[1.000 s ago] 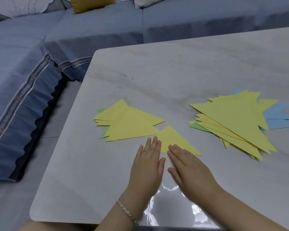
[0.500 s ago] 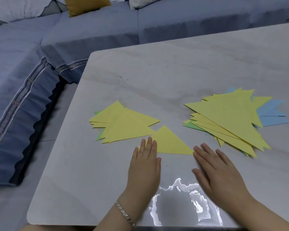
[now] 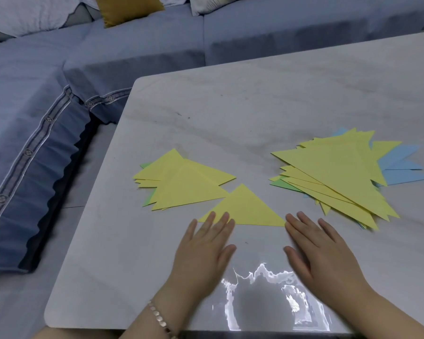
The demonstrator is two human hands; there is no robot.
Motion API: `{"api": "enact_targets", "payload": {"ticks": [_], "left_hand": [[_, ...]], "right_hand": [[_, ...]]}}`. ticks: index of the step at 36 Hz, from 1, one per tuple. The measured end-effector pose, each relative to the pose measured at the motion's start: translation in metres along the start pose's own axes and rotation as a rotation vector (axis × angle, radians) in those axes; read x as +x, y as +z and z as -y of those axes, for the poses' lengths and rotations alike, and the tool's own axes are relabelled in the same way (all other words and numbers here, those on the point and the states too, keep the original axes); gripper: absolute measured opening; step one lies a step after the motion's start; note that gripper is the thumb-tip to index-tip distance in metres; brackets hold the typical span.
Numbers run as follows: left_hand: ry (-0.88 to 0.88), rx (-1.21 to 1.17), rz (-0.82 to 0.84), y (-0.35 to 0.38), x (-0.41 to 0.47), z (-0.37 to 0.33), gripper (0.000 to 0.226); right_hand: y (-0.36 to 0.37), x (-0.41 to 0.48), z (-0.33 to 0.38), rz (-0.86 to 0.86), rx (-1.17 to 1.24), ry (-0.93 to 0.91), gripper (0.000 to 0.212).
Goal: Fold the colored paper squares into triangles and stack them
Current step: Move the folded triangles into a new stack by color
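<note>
— Where do we have the triangle?

— Flat on the worktop, near our edge, its long side toward us and its tip pointing away. It lies between the left stack and the right pile, with its far left edge just against the stack's nearest sheet.

— And our left hand?

— Palm down, fingers straight and close together, the tips resting on the triangle's near left corner. We grip nothing. A bracelet sits on that wrist.

— The right hand?

— Also flat on the worktop, fingers straight and slightly spread, holding nothing. The forefinger tip is at the triangle's right corner; we cannot tell whether it touches the paper.

— What is in the two heaps?

— The left stack is small yellow triangles, loosely fanned, with green showing underneath. The right pile is larger yellow pieces, with blue and green edges poking out below.

— Beyond the worktop?

— A blue-grey sofa runs round the far and left sides, with a mustard cushion on it.
</note>
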State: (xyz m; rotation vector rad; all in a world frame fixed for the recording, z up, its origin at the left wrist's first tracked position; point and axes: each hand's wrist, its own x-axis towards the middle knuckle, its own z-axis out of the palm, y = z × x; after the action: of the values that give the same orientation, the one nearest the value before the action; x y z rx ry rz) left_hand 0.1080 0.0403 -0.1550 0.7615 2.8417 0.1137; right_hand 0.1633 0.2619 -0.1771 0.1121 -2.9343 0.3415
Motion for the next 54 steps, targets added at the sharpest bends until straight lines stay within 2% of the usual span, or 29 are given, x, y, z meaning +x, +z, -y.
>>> {"api": "enact_targets", "payload": {"ticks": [4,12,14,17,19,22,27,32,35,36,39,42,44,46,49,51,54], "left_hand": [[-0.084,-0.035,0.074,-0.004,-0.006,0.007,0.053],[-0.254,-0.034,-0.034,0.006,-0.015,0.013,0.051],[-0.291,-0.038,-0.102,0.002,-0.015,0.012,0.045],[-0.342,-0.126,-0.297,-0.006,-0.008,0.015,0.017],[-0.394,-0.216,-0.332,-0.013,0.001,0.017,0.014],[-0.437,-0.359,-0.301,-0.02,0.019,0.017,0.031],[-0.465,-0.421,-0.12,-0.019,0.044,0.012,0.051],[-0.438,-0.514,-0.095,-0.019,0.051,0.008,0.038],[-0.386,-0.582,-0.135,-0.019,0.051,0.009,0.015],[-0.372,-0.617,-0.174,-0.02,0.05,0.009,0.008],[-0.364,-0.733,-0.32,-0.03,0.05,0.015,0.015],[-0.411,-0.769,-0.491,-0.047,0.052,0.032,0.016],[-0.465,-0.739,-0.543,-0.055,0.052,0.048,0.012],[-0.543,-0.617,-0.524,-0.055,0.051,0.062,0.017],[-0.603,-0.449,-0.455,-0.049,0.046,0.066,0.037],[-0.537,-0.396,-0.431,-0.045,0.042,0.058,0.039],[-0.419,-0.378,-0.405,-0.036,0.035,0.042,0.036]], "right_hand": [[-0.001,0.001,0.002,0.004,-0.001,0.007,0.069],[-0.002,0.0,0.002,0.011,-0.001,0.017,0.07],[-0.002,0.001,0.002,0.01,-0.003,0.016,0.07],[-0.002,0.0,0.003,0.007,-0.005,0.021,0.071],[-0.001,0.0,0.004,0.004,0.004,0.02,0.071],[-0.001,0.0,0.004,0.013,0.022,0.014,0.069],[-0.002,0.0,0.006,0.0,0.045,0.027,0.049],[-0.005,0.001,0.008,0.0,0.069,0.031,0.047],[-0.005,0.001,0.008,0.016,0.082,0.041,0.034],[-0.005,0.003,0.007,0.021,0.111,0.067,0.029],[-0.012,0.016,-0.002,0.0,0.28,0.189,0.029],[-0.025,0.037,-0.017,-0.173,0.284,0.298,0.034],[-0.032,0.05,-0.029,-0.257,0.261,0.381,0.04],[-0.035,0.061,-0.042,-0.26,0.214,0.479,0.046],[-0.035,0.076,-0.059,-0.138,0.182,0.654,0.055],[-0.031,0.081,-0.067,-0.078,0.184,0.697,0.057],[-0.024,0.083,-0.071,-0.091,0.163,0.677,0.051]]}}
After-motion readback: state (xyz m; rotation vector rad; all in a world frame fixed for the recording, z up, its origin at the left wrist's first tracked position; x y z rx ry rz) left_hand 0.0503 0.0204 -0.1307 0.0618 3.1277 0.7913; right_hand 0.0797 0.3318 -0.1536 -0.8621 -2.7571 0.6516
